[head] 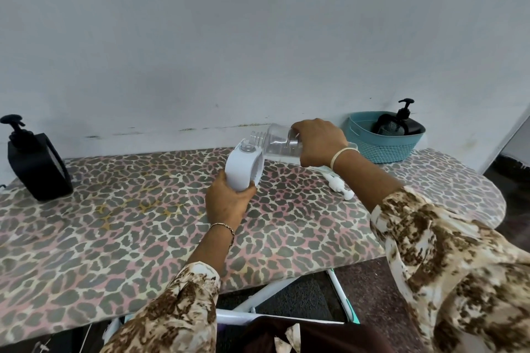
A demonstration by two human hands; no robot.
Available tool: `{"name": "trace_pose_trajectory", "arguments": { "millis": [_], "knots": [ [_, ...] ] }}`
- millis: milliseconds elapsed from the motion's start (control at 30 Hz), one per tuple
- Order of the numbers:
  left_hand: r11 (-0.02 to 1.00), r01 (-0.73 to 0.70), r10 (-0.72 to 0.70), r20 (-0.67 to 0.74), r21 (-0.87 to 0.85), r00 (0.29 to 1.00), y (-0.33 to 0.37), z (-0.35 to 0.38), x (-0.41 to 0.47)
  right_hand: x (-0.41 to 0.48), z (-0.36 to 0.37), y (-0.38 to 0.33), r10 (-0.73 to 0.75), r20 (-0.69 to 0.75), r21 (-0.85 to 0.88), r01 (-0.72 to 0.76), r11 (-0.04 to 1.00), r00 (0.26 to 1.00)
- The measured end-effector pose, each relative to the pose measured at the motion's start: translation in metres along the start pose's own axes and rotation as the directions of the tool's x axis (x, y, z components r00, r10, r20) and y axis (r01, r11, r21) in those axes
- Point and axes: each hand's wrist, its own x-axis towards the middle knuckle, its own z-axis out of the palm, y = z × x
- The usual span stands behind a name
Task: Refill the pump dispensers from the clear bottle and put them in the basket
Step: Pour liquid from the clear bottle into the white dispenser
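Note:
My left hand (227,200) grips the base of a white dispenser bottle (243,169), pump off, its open neck tilted toward the right. My right hand (318,142) holds a clear bottle (276,142) tipped on its side, its threaded mouth just above the dispenser's neck. The white pump head (339,185) lies on the board under my right forearm. A black pump dispenser (35,160) stands at the far left. Another black pump dispenser (400,123) sits inside the teal basket (381,149) at the back right.
Everything rests on an ironing board with a leopard-print cover (143,223), pushed against a pale wall. The board's rounded end is at the right, just past the basket. White metal legs and dark floor show below the front edge.

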Motion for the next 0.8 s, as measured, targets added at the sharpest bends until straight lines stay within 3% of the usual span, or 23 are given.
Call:
{"name": "trace_pose_trajectory", "arguments": {
  "millis": [800],
  "knots": [
    [1.0,0.02,-0.02,0.014,-0.019,1.0,0.0,0.0,0.001,-0.001,-0.012,-0.01,-0.032,-0.044,-0.142,0.026,0.99,0.999]
  ]
}}
